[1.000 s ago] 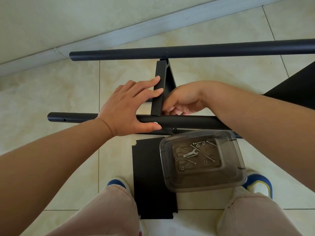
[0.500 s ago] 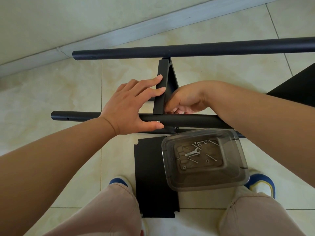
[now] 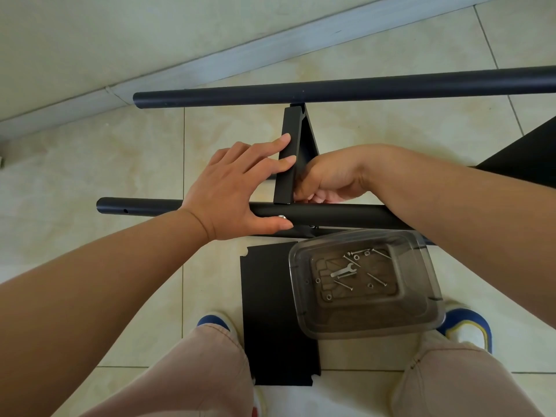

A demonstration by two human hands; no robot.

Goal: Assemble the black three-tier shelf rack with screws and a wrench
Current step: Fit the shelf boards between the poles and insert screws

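Two black tubes lie across the tiled floor: a far tube (image 3: 346, 90) and a near tube (image 3: 337, 215). A black shelf panel (image 3: 288, 155) stands on edge between them. My left hand (image 3: 237, 191) rests over the near tube, its fingers flat against the panel's left face and its thumb beside a silver screw head (image 3: 282, 217). My right hand (image 3: 328, 179) is curled behind the panel's lower right side; what its fingertips pinch is hidden. A clear plastic box (image 3: 365, 284) holds several screws, washers and a small wrench (image 3: 342, 270).
A second flat black panel (image 3: 267, 314) lies on the floor under the box, between my knees and shoes. Another black panel (image 3: 529, 158) shows at the right edge. A wall and its skirting run along the top left.
Nothing but a slight shift of the view; both hands stay in the same places on the tube and panel.
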